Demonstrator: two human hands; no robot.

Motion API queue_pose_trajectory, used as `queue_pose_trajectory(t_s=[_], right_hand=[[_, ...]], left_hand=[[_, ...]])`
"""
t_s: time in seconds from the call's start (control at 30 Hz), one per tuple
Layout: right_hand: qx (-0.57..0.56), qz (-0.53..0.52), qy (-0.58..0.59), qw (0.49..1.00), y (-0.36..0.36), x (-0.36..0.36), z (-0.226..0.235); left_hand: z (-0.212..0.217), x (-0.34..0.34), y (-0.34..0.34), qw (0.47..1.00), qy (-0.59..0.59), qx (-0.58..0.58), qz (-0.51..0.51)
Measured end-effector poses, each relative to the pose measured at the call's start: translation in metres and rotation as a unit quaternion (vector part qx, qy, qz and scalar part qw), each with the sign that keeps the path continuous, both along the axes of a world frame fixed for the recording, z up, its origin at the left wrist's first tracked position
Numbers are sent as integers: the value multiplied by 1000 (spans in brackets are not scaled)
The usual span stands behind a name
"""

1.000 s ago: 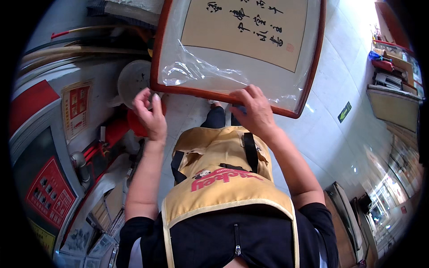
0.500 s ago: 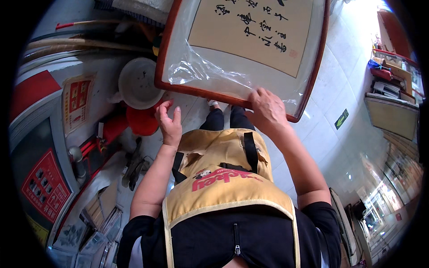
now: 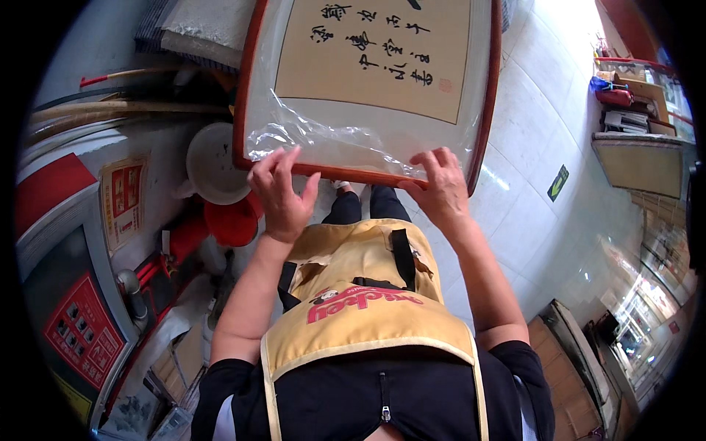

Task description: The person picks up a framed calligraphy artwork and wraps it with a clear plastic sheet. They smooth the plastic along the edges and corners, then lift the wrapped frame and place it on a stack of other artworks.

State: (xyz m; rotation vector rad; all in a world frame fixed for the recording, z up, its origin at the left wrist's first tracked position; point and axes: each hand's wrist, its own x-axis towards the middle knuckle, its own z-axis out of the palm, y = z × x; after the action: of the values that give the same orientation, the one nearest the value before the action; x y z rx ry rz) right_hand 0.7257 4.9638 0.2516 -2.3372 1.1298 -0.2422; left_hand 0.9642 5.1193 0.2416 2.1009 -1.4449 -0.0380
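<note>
In front of me is a framed calligraphy scroll (image 3: 382, 66) with black brush characters on tan paper and a pale surround. Its red-brown wooden picture frame (image 3: 346, 175) has the near edge toward my body. Loose clear plastic film (image 3: 331, 140) lies wrinkled over the near part, shining. My left hand (image 3: 283, 198) is at the near left corner, fingers spread over the edge and thumb apart; whether the fingertips touch the film I cannot tell. My right hand (image 3: 443, 189) bends over the near edge farther right, fingers on top, thumb against the outer side.
A pale basin (image 3: 213, 163) and a red bucket (image 3: 229, 220) stand left of the frame. Long poles (image 3: 132, 109) lie beyond them. A red-and-grey cabinet (image 3: 73, 294) is at left. Shelving with boxes (image 3: 640, 147) stands right, past the tiled floor (image 3: 540, 125) with its green arrow sign (image 3: 558, 183).
My left hand has moved up from beside the frame to its near left corner. The right hand's fingers have bent more at the near edge. The view has shifted, so the frame appears farther left.
</note>
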Motion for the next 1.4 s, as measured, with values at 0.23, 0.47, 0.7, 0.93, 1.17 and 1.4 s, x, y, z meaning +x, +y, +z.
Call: queue_pose_trajectory(t_s=[0.23,0.47,0.7,0.93,1.17,1.4], right_hand=[[36,-28,-64,997,-8,-10,-21],[23,72,-28,997,-26,-29,13],[-18,79,21,996,-28,-67,-17],[-62,77,-25,995,-22,-49,-11],[16,112,-28,993,-8,-34,-23],[-56,-208,-139,967,-35,-79,-24]], left_hand=[[-16,65,-6,991,-107,69,31],[1,95,0,995,56,-28,71],[-20,101,21,995,39,-1,89],[-27,110,34,998,-4,49,28],[-52,94,53,984,106,-63,127],[-62,11,44,659,668,22,347]])
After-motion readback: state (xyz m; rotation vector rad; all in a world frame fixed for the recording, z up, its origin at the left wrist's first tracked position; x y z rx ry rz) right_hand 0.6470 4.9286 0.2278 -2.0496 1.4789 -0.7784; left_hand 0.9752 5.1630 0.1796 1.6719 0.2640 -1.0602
